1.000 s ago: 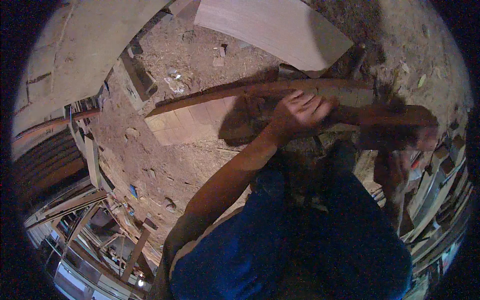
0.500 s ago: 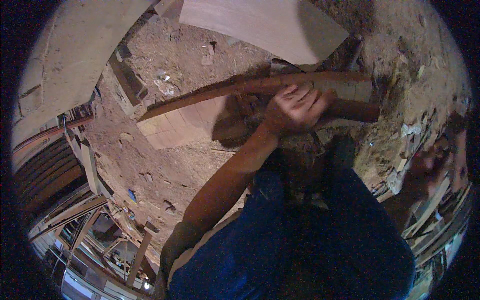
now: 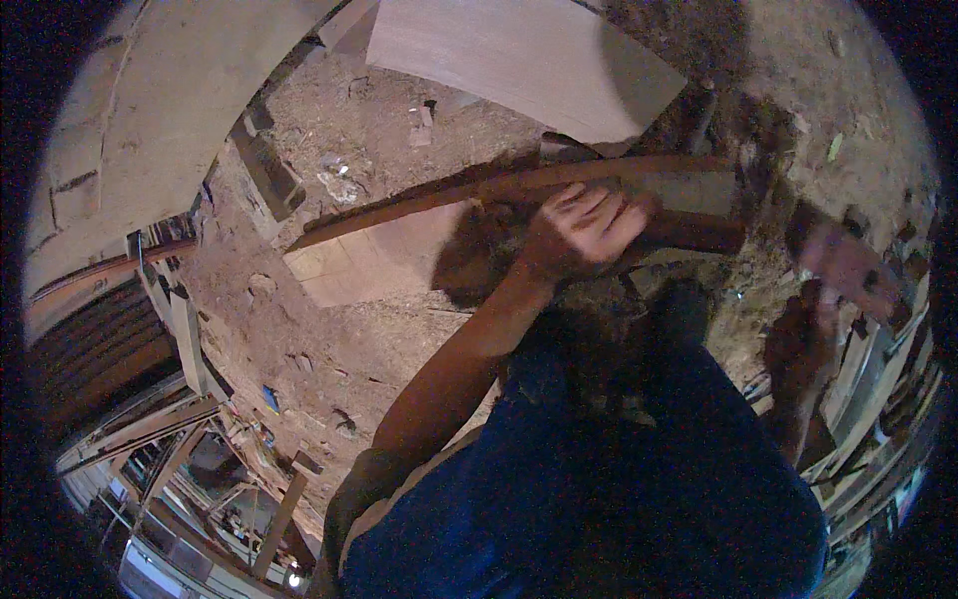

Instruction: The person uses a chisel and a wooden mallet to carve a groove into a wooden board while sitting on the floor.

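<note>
A long, slightly curved-looking wooden beam point(image 3: 379, 260) lies across the ground in front of me, with a pale face and a reddish-brown upper edge. My left hand point(image 3: 594, 225) rests on its right part with the fingers curled down over the wood. Beyond the hand, the beam's right end shows a pale strip between two darker edges. Off to the right, my right hand point(image 3: 820, 304) is raised apart from the beam and smeared by motion. A brown block-like thing point(image 3: 853, 268) is at its fingers; blur hides its exact kind.
A broad pale sheet point(image 3: 509, 60) lies beyond the beam, and a large panel point(image 3: 170, 110) fills the far left. A small wooden frame piece point(image 3: 264, 180) sits on the dirt. Scrap lumber point(image 3: 868, 389) is piled at right; stacked timbers point(image 3: 279, 524) stand at lower left.
My right hand and the brown thing at it have swung in leftward from the right rim. My left hand stays on the beam. The view has shifted slightly.
</note>
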A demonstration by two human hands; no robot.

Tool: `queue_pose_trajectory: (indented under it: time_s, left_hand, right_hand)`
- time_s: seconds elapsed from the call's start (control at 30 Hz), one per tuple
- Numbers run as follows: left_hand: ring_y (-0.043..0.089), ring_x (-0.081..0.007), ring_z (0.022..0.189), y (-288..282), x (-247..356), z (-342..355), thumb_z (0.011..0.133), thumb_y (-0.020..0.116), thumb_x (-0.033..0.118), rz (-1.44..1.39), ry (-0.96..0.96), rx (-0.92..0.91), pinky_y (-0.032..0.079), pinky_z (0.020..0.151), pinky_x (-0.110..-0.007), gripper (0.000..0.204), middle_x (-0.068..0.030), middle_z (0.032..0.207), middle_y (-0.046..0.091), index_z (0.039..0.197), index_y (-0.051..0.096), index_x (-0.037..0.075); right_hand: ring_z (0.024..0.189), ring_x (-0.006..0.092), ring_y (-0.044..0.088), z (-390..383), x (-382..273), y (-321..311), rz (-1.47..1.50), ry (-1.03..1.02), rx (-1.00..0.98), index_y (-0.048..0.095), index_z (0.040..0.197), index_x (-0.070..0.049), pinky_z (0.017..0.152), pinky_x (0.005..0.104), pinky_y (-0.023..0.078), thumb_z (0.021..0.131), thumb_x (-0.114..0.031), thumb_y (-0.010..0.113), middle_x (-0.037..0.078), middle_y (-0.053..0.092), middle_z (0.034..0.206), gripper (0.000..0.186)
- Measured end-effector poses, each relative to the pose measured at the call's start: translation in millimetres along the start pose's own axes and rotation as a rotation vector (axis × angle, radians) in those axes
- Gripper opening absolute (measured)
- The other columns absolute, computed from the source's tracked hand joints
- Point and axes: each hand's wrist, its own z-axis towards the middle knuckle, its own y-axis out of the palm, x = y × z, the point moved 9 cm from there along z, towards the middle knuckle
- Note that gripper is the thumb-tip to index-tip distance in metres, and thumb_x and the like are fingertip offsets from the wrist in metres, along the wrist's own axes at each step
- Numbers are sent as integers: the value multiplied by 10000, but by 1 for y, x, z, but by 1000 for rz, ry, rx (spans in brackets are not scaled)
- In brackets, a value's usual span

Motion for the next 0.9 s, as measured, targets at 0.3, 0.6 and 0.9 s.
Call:
queue_pose_trajectory:
  time_s: [0.3, 0.6, 0.9]
  left_hand:
    - [636, -151, 741, 4, 9, 0, 708, 659, 181, -19, 29, 30, 537, 636, -302, 254, -6, 793, 632, 960, 691, 198]
    - [623, -141, 709, 3, 3, 3, 714, 645, 199, -53, 6, -10, 520, 623, -304, 232, 0, 732, 606, 942, 684, 177]
    - [630, -153, 723, -1, 17, -4, 752, 653, 209, 4, 58, 25, 523, 631, -303, 187, -18, 766, 632, 930, 693, 168]
  right_hand:
    - [612, 72, 466, 6, 48, -12, 1660, 676, 346, 538, 1119, -87, 532, 232, 416, 992, -287, 484, 10, 528, 820, 243]
    - [627, 64, 449, -21, 59, 42, 1774, 823, 227, 548, 1101, -113, 515, 209, 377, 989, -325, 474, -25, 489, 803, 251]
    - [622, 92, 512, -26, -53, 35, 1312, 760, -224, 566, 1119, -98, 488, 234, 382, 988, -291, 473, 13, 569, 801, 251]
